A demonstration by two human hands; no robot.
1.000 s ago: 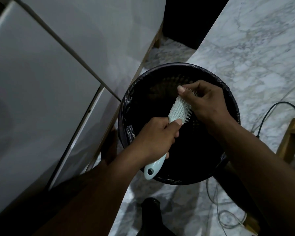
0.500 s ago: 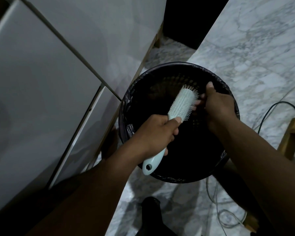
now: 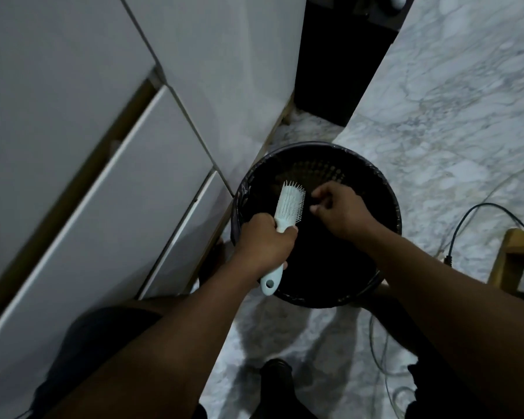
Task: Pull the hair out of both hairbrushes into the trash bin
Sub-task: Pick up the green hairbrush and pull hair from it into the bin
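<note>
A pale mint hairbrush point(image 3: 289, 205) is held over the round black trash bin point(image 3: 384, 192), which is lined with a dark bag. My left hand point(image 3: 265, 244) grips the brush by its handle, bristles turned right and up. My right hand point(image 3: 339, 211) hovers just right of the brush head above the bin, its fingertips pinched together; whether hair is between them is too dark to tell. Only one hairbrush is in view.
White cabinet fronts point(image 3: 133, 176) stand close on the left of the bin. Marble floor point(image 3: 451, 101) spreads to the right, with a black cable point(image 3: 472, 213) and a wooden piece of furniture point(image 3: 511, 258) at the right edge. A dark object point(image 3: 277, 376) lies on the floor below.
My right hand has come off the bristles and drawn slightly right, fingers pinched. The view has lifted and pulled back, so the bin and hands sit lower in the frame.
</note>
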